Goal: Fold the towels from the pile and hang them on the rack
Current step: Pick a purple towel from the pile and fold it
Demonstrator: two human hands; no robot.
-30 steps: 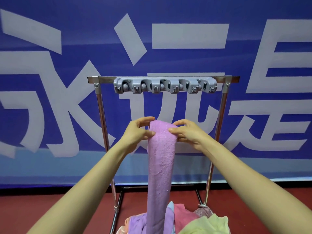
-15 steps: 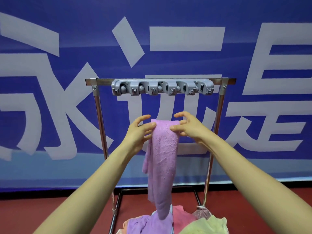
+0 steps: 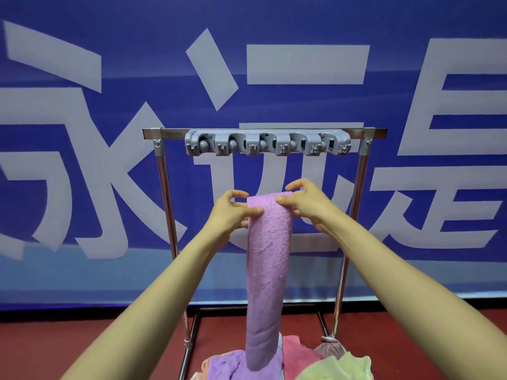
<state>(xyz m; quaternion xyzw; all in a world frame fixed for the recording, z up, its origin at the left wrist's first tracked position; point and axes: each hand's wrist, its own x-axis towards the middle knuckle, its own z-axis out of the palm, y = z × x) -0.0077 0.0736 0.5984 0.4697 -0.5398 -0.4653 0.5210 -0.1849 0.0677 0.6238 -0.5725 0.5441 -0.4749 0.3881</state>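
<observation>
Between the two raised hands, a purple towel (image 3: 267, 259) hangs down in a long narrow fold, its lower end reaching the pile of towels (image 3: 299, 362) at the near bottom edge. At its top corners, the left hand (image 3: 229, 213) has its grip pinched on the left edge and the right hand (image 3: 304, 202) has its grip pinched on the right edge. Just beyond stands the metal rack (image 3: 164, 187), its top bar higher than the towel, with a grey clip holder (image 3: 267, 144) fixed along that bar. Farther back hangs a blue banner (image 3: 82, 78) with large white characters, above a red floor (image 3: 82, 346).
</observation>
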